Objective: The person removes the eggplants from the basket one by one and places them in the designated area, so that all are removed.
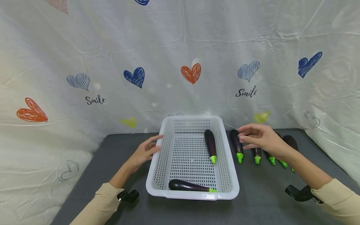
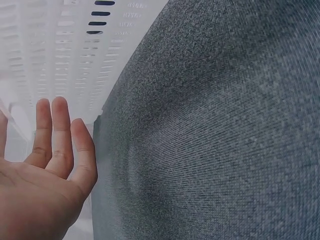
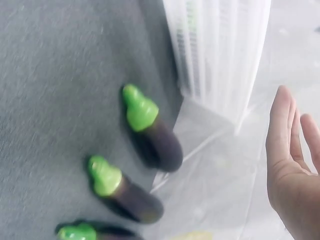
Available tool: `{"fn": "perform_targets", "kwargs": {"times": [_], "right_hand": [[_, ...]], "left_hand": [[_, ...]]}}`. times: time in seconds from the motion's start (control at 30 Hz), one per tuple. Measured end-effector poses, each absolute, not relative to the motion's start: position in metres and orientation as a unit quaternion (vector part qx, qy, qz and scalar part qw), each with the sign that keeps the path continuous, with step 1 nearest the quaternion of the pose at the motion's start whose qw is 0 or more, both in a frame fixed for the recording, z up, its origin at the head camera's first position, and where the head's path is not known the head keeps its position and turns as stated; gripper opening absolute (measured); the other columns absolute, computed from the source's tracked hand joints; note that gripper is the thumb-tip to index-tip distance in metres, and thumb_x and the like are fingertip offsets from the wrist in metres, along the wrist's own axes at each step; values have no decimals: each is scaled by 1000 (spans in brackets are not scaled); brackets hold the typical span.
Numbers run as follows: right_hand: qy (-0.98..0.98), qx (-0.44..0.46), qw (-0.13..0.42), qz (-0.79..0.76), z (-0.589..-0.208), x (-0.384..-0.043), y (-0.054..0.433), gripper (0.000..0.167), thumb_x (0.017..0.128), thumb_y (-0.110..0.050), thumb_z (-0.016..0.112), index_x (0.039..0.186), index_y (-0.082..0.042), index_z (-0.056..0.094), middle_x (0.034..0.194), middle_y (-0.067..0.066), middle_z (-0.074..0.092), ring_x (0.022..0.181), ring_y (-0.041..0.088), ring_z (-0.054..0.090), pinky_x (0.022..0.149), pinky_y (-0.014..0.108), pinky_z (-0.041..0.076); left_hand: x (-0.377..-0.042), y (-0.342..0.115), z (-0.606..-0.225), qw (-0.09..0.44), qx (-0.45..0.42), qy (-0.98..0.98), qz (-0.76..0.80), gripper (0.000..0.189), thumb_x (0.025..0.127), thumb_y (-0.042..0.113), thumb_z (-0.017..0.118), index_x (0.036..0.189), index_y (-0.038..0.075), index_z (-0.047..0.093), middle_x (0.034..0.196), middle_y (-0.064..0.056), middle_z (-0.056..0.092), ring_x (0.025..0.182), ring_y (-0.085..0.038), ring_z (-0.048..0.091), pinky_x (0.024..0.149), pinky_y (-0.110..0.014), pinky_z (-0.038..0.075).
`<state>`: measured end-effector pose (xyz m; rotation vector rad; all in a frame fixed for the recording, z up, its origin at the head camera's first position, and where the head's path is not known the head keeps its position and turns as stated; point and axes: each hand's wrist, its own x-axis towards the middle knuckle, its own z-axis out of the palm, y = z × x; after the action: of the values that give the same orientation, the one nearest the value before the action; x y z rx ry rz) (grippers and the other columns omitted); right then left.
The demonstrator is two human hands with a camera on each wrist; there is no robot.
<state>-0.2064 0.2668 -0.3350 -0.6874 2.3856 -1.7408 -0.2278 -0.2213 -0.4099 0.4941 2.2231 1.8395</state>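
A white perforated plastic basket (image 1: 192, 196) stands on a dark grey cloth. One eggplant (image 1: 210, 145) lies lengthwise near its right wall; another eggplant (image 1: 188, 185) lies crosswise at the near end. My left hand (image 1: 146, 150) has its fingertips at the basket's left rim; in the left wrist view its fingers (image 2: 61, 132) extend beside the slotted wall. To the right of the basket, my right hand (image 1: 261, 138) hovers with nothing in it, fingers slightly bent. Its fingertips overlap the nearest loose eggplant (image 1: 236, 145) in the head view. The right wrist view shows glossy eggplants with green caps (image 3: 141, 112).
Several more eggplants (image 1: 291, 142) lie in a row on the cloth (image 1: 270, 200) to the right, partly hidden behind the right hand and forearm. A white curtain (image 1: 168, 47) printed with hearts hangs right behind the table's far edge.
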Motion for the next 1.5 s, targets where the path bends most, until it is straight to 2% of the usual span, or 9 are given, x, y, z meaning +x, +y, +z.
{"fn": "perform_targets", "kwargs": {"times": [0.3, 0.47, 0.6, 0.73, 0.87, 1.0, 1.13, 1.33, 1.5], "right_hand": [[771, -238, 79, -586, -332, -202, 241, 41, 98, -11, 71, 132, 7, 57, 123, 27, 62, 106, 37, 67, 78, 47, 58], [767, -249, 91, -584, -330, -200, 230, 44, 97, -10, 72, 132, 9, 56, 120, 31, 61, 104, 40, 66, 78, 47, 58], [762, -259, 98, -586, -331, -198, 222, 40, 96, -8, 72, 131, 5, 58, 117, 29, 62, 102, 42, 65, 78, 49, 57], [755, -267, 102, -590, -332, -195, 216, 36, 96, -8, 73, 128, 1, 61, 115, 24, 63, 101, 38, 65, 78, 49, 58], [752, -272, 107, -591, -334, -192, 209, 34, 95, -8, 73, 127, 1, 62, 114, 27, 61, 97, 32, 67, 77, 48, 58], [750, -279, 116, -589, -334, -190, 203, 35, 95, -8, 73, 126, 3, 62, 115, 29, 60, 97, 35, 67, 77, 48, 58], [749, -286, 120, -586, -335, -189, 196, 33, 95, -8, 74, 124, 2, 63, 116, 25, 63, 98, 38, 67, 77, 48, 58], [751, -290, 128, -579, -338, -188, 186, 33, 94, -10, 75, 123, 2, 64, 113, 23, 63, 93, 32, 70, 77, 49, 58], [740, -296, 143, -586, -338, -187, 178, 33, 95, -7, 74, 123, 5, 63, 113, 27, 61, 95, 34, 69, 77, 52, 57]], "left_hand": [[-226, -221, -408, 108, 171, 756, 622, 55, 106, 23, 58, 158, 19, 39, 137, -23, 53, 116, -35, 60, 88, -54, 52], [-226, -221, -408, 107, 168, 759, 620, 55, 106, 23, 59, 157, 19, 39, 137, -22, 54, 116, -35, 60, 89, -55, 52], [-226, -222, -409, 106, 168, 759, 620, 55, 106, 23, 59, 157, 19, 40, 138, -22, 53, 117, -35, 59, 90, -55, 52], [-226, -222, -409, 105, 169, 758, 621, 55, 106, 22, 59, 157, 19, 40, 138, -22, 53, 117, -35, 59, 89, -54, 52], [-227, -222, -409, 103, 173, 755, 624, 55, 105, 21, 59, 157, 17, 41, 137, -23, 54, 115, -35, 60, 88, -54, 53], [-227, -221, -409, 97, 177, 755, 624, 54, 105, 20, 60, 156, 17, 42, 135, -23, 54, 114, -36, 61, 85, -51, 55], [-226, -221, -409, 90, 177, 758, 622, 54, 104, 19, 62, 155, 16, 44, 133, -23, 56, 112, -35, 61, 84, -49, 55], [-226, -221, -409, 86, 177, 760, 620, 53, 104, 19, 62, 154, 16, 45, 131, -23, 56, 110, -35, 62, 82, -49, 56], [-226, -221, -409, 83, 176, 762, 618, 52, 104, 19, 62, 154, 15, 46, 132, -23, 56, 111, -35, 61, 83, -49, 56]]}}
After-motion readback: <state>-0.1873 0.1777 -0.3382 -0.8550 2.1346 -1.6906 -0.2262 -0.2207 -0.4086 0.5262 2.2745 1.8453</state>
